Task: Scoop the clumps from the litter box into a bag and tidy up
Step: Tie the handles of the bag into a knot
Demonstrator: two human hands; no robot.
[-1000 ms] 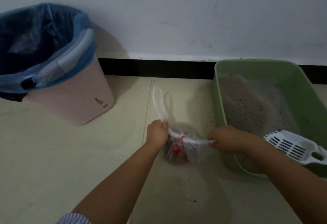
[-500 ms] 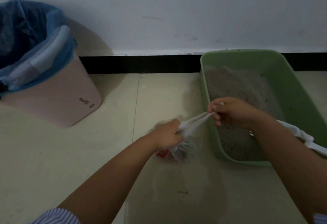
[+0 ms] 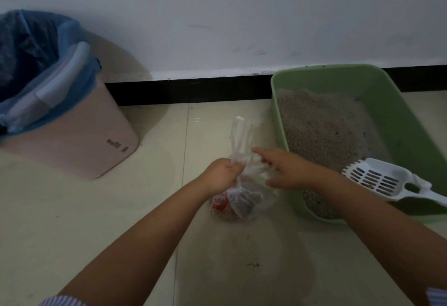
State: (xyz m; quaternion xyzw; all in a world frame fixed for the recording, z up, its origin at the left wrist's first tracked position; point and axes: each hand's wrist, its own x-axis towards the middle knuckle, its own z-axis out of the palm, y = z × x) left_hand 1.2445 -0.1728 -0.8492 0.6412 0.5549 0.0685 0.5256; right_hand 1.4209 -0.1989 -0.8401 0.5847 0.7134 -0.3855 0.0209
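bag (image 3: 242,203): thin, limp, light | left hand (image 3: 221,176) is pinching its neck | right hand (image 3: 284,171), fingers open, is reaching for a handle

Before us the tiled floor (image 3: 72,221) lies bare on the left, and we could sweep a hand freely there up to the pink bin (image 3: 79,141), which blocks the far left corner with its blue liner (image 3: 36,64) spread wide. Between the bin and the green litter box (image 3: 399,136) an open lane of floor runs back to the wall (image 3: 217,15); the clear bag (image 3: 244,204) sits in the middle of it, one handle loop standing upright. On the right the litter box wall stands just beside the bag, and the white scoop (image 3: 377,180) rests across its near edge, narrowing the way in from that side.
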